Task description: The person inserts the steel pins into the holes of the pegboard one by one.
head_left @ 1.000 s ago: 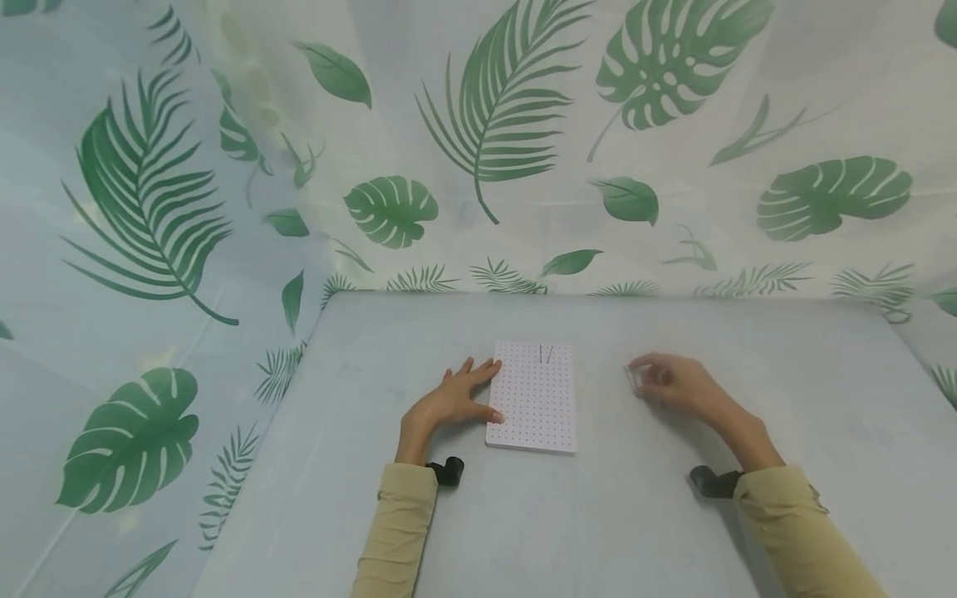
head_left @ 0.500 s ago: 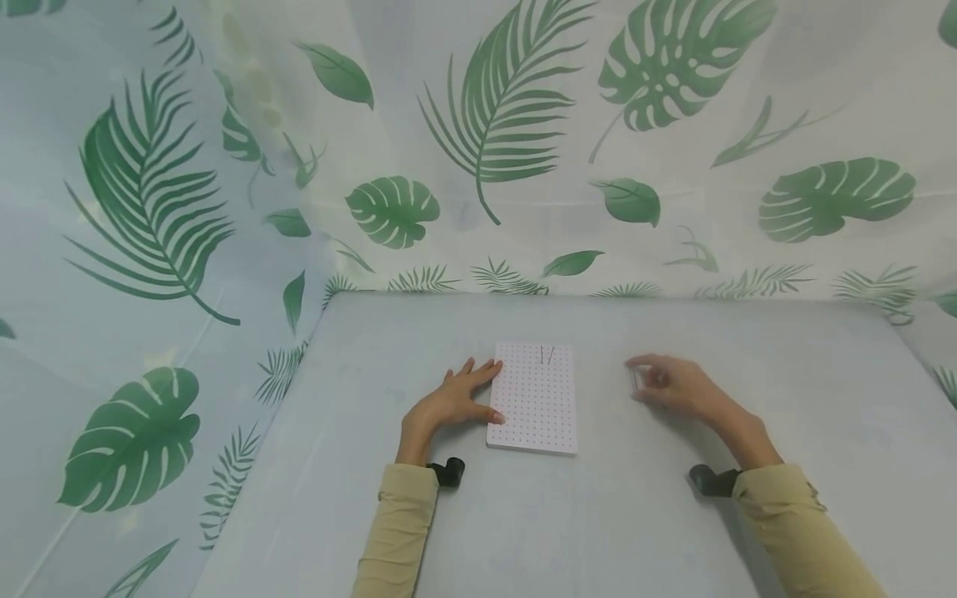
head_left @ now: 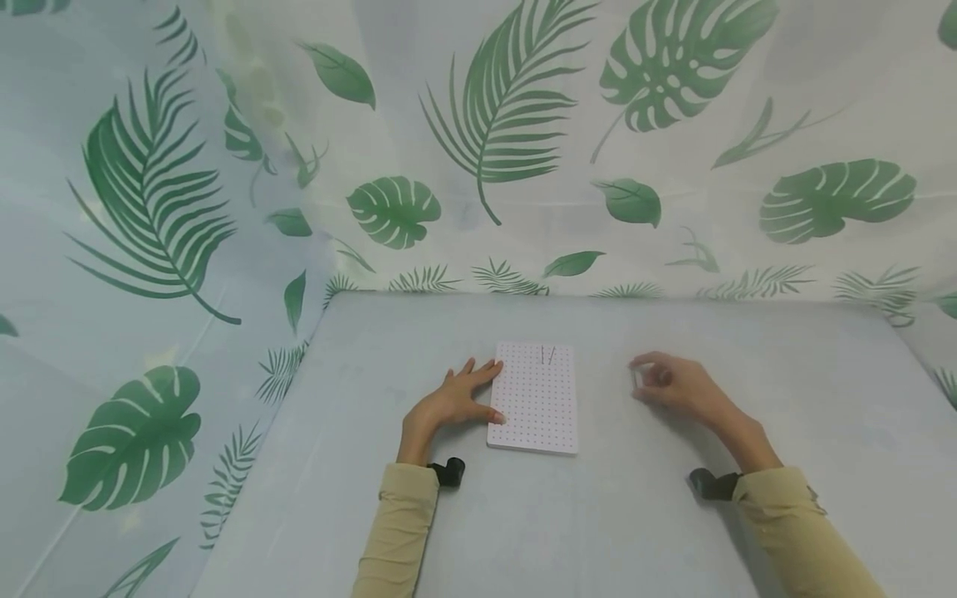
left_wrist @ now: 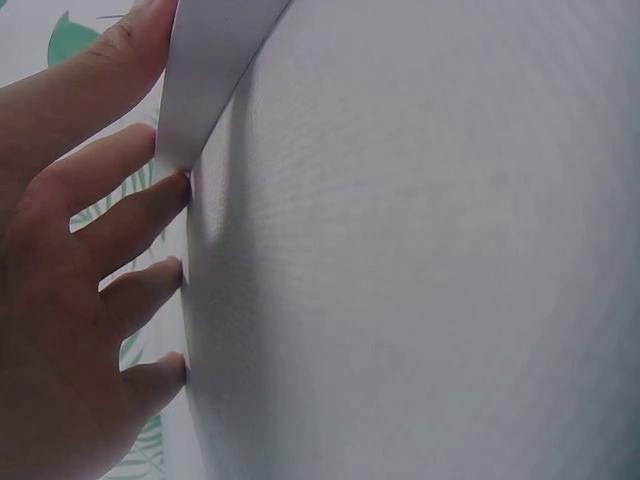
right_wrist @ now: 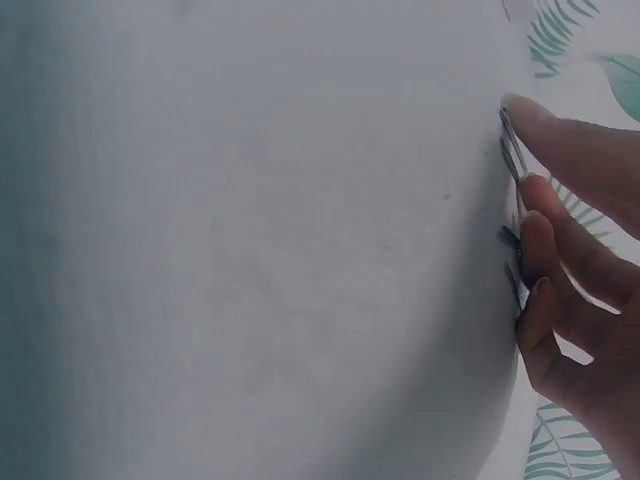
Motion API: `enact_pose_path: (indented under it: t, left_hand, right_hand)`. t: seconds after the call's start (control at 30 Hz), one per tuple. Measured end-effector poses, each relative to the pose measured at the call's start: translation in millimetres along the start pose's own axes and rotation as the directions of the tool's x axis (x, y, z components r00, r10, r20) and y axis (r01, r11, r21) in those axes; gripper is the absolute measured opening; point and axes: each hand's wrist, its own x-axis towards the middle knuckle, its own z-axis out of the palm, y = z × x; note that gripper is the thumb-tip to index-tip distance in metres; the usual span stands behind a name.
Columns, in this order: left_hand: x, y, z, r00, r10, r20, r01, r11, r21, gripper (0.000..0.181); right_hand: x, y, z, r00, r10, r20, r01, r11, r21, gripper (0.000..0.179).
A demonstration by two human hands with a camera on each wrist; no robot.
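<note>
A white board with rows of small holes lies on the table. Two thin dark pins show near its far edge. My left hand rests at the board's left side, thumb and fingertips spread along the edge; in the left wrist view the thumb touches the board's side wall. Well to the right of the board, my right hand pinches a thin metal pin between thumb and forefinger. The right wrist view has more thin dark metal pieces at the other fingertips, close over the table.
The pale grey table meets a white curtain with green leaf prints at the back and left. Black wrist cameras are worn on both forearms.
My right fingertips have shifted slightly around the pin, which stays between them. The left hand and the board hold the same position.
</note>
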Motion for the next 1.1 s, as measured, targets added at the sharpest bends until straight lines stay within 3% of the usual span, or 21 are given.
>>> enact_pose_path:
  t: [0.33, 0.53, 0.8, 1.1]
  left_hand:
    - [-1.9, -2.7, -0.6, 1.000, 0.013, -0.011, -0.013, 1.000, -0.018, 0.093]
    - [-2.9, -2.1, -1.0, 1.000, 0.024, -0.014, -0.024, 1.000, -0.009, 0.093]
    - [-1.1, -1.2, -0.1, 0.999, 0.031, -0.011, -0.031, 1.000, -0.001, 0.092]
    - [-1.7, 0.6, 0.7, 0.999, 0.030, -0.015, -0.030, 1.000, 0.002, 0.093]
  right_hand:
    - [-1.1, -4, 7, 0.991, 0.001, -0.133, 0.003, 0.999, 0.035, 0.028]
    - [-2.6, -10, 9, 0.980, -0.055, -0.193, 0.057, 0.998, 0.004, 0.021]
    - [-1.9, -21, 10, 0.978, -0.027, -0.205, 0.035, 0.999, 0.034, 0.020]
    - [5.0, -30, 11, 0.972, -0.046, -0.230, 0.060, 0.997, 0.057, 0.023]
